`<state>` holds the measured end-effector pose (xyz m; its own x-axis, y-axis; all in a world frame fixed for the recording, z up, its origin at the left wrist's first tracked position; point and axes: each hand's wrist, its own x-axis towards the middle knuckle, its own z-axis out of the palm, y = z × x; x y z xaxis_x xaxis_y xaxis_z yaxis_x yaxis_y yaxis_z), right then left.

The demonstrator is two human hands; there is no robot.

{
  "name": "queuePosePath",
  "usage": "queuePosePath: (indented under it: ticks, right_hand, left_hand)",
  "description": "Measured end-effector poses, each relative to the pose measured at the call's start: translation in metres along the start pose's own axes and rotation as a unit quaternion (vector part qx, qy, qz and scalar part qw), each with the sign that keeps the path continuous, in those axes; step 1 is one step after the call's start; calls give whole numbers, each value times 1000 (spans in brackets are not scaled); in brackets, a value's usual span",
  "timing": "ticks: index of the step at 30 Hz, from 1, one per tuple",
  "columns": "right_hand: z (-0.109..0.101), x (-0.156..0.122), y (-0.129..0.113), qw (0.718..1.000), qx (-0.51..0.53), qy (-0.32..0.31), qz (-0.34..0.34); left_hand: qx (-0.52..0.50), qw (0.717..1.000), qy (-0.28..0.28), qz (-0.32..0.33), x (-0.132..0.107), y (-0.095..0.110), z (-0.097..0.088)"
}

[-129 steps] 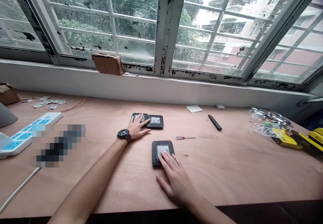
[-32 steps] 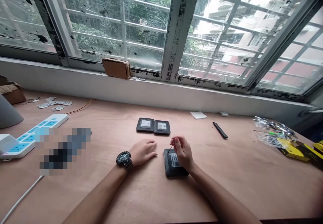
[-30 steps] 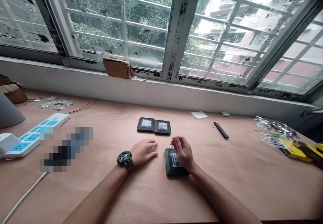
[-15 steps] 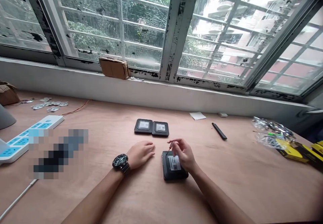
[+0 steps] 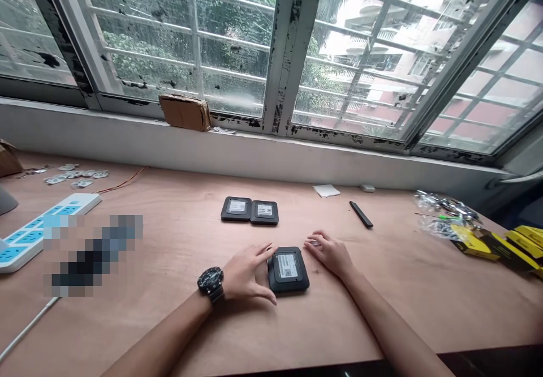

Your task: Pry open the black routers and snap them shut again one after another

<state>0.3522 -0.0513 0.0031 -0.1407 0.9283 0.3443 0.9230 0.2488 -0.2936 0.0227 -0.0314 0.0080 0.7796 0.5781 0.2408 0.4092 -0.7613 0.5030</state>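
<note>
A black box-shaped device (image 5: 288, 268) with a white label lies on the wooden table (image 5: 382, 292) in front of me. My left hand (image 5: 248, 272), with a black wristwatch (image 5: 211, 284), cups the device's left edge between thumb and fingers. My right hand (image 5: 331, 251) rests on the table just right of the device's far corner. Its fingers are curled together on a small screwdriver, which hardly shows.
Two more black devices (image 5: 249, 210) lie side by side farther back. A power strip (image 5: 46, 224) is at the left, and a black bar (image 5: 361, 214) and white pad (image 5: 326, 190) at the right. Screw bags (image 5: 445, 210) and yellow boxes (image 5: 492, 244) lie at far right, a cardboard packet (image 5: 185, 111) on the sill.
My right hand has come off the top of the device and gone down onto the table at its right. My left hand has slid right and taken the device's left edge.
</note>
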Motion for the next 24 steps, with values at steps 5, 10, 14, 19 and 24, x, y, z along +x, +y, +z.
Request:
queuePosePath:
  ticks: [5,10,14,19,24]
  right_hand:
    - [5,-14,-39,993,114,-11,-4]
    - [6,-9,-63,991,131,-28,6]
    - [3,5,-61,983,165,-72,34]
    - [3,24,-60,982,162,-98,26]
    - [8,41,-74,991,63,-119,6]
  left_hand:
    - [11,1000,12,-20,5,11,25]
    - [10,999,47,-25,2,7,22]
    - [14,998,50,-26,0,6,13]
    - [4,997,56,-46,1,4,14]
    - [-10,997,52,-50,3,0,15]
